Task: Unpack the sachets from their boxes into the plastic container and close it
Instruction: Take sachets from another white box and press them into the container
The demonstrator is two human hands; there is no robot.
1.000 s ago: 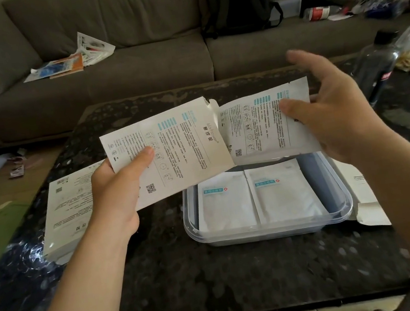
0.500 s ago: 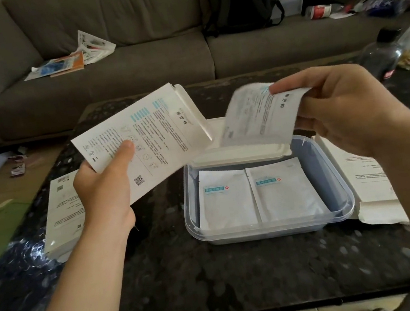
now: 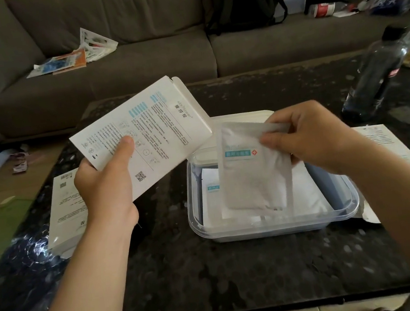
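Your left hand (image 3: 106, 188) grips the opened box (image 3: 142, 135) above the desk (image 3: 216, 273); your right hand (image 3: 310, 137) pinches a sachet (image 3: 254, 172) over the plastic container (image 3: 275, 226), where more sachets (image 3: 308, 193) lie.

At centre left of the frame, a white box (image 3: 142, 138) with its end flap open is held tilted above the dark table (image 3: 216, 273) by the left hand (image 3: 105, 189), thumb across its printed face. A white sachet (image 3: 254, 174) is pinched at its upper edge by the right hand (image 3: 310, 137) over the clear plastic container (image 3: 275, 227) at centre right, in which more sachets (image 3: 308, 193) are laid flat. A second box (image 3: 66, 210) is seen lying at the table's left edge.
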